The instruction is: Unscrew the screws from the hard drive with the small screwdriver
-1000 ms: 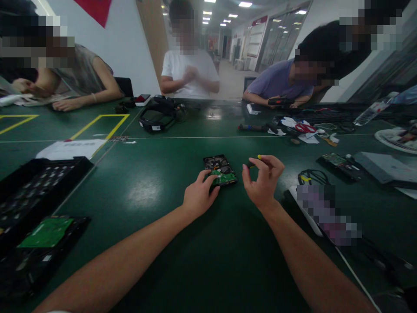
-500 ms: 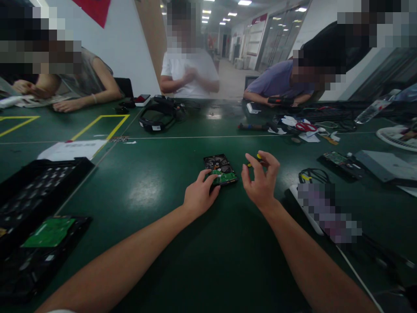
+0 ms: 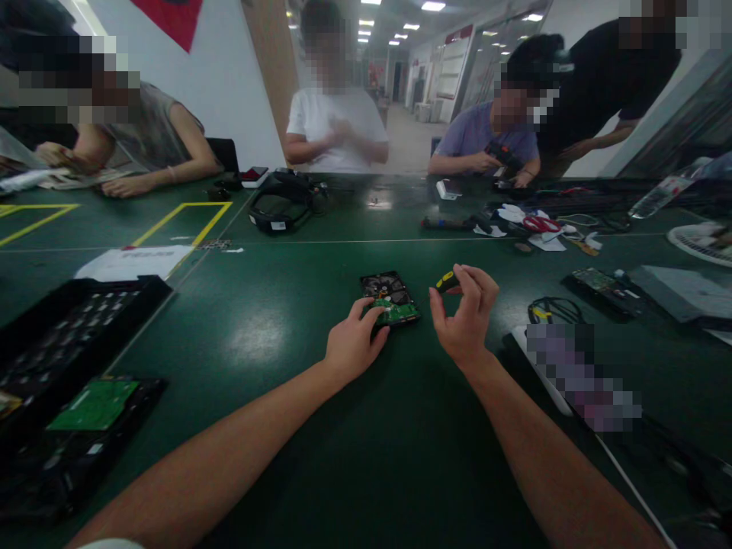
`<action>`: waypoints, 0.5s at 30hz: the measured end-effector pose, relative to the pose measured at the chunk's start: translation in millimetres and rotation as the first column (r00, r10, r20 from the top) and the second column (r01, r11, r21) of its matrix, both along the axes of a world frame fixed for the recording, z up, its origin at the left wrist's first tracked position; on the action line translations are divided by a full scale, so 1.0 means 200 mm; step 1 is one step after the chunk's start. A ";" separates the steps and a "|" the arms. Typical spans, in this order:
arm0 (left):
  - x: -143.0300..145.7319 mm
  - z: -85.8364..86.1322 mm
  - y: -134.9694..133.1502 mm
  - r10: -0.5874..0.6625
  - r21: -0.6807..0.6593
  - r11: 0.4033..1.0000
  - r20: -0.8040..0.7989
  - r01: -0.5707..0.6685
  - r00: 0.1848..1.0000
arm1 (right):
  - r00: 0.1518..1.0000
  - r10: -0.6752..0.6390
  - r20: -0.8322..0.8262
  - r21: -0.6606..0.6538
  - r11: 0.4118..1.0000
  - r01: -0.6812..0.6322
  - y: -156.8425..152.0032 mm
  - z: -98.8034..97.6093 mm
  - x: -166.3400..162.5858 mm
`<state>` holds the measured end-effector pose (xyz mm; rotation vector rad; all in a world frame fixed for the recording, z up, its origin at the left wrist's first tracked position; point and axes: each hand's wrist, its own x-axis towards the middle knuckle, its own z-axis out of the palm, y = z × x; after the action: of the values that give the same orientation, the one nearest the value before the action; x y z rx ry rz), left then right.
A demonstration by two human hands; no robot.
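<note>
A hard drive (image 3: 390, 288) lies on the green table in front of me, its green circuit board facing up. My left hand (image 3: 354, 335) grips its near left corner, with the fingers on the board and the thumb at the near edge. Just right of the drive and apart from it, my right hand (image 3: 466, 309) is raised above the table. Its fingertips pinch a small black-and-yellow screwdriver (image 3: 447, 282); the handle shows, but I cannot make out a shaft.
At left are a black tray (image 3: 142, 288) and a larger drive with a green board (image 3: 94, 404). At right lie a coiled cable (image 3: 554, 311), another drive (image 3: 603, 291) and a grey metal box (image 3: 680, 293). A headset (image 3: 280, 202) lies farther back. Several people are around the table.
My right hand has turned the screwdriver, so more of its handle shows between closer fingers. My left hand stays on the hard drive. The person at back right has raised their head.
</note>
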<state>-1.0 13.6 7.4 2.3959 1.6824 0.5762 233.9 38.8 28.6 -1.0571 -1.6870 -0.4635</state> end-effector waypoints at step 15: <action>-0.01 -0.04 0.01 -0.006 0.034 0.999 0.011 0.006 1.000 | 1.000 0.011 -0.017 0.002 1.000 -0.011 0.00 0.01 0.00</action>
<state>-2.4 16.1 -0.2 2.4149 1.6739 0.6209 233.6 38.5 30.7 -1.0472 -1.6764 -0.4473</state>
